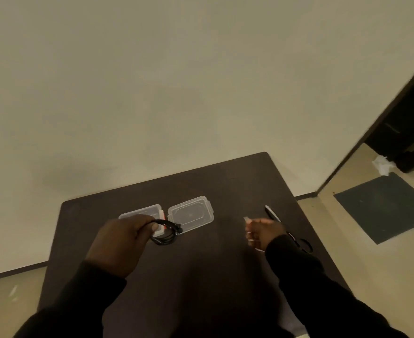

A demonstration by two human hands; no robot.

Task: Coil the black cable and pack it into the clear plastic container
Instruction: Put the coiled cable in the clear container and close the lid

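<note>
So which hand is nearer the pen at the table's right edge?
Right. The right hand hovers just beside the pen, not touching it; the left hand is far across the table, holding the coiled black cable.

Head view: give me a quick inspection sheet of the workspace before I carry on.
Surface: dark table, set against a plain wall.
Job's things: clear plastic container open, partly behind the left hand; its lid lies flat beside it.
Clutter: pen; scissors near the right edge.
Grippers: left hand closed on the coil; right hand blurred, holding something small and pale.
Cables: black cable coiled, held above the table, not yet in the container.
Surroundings: dark floor mat; dark doorway.
</note>
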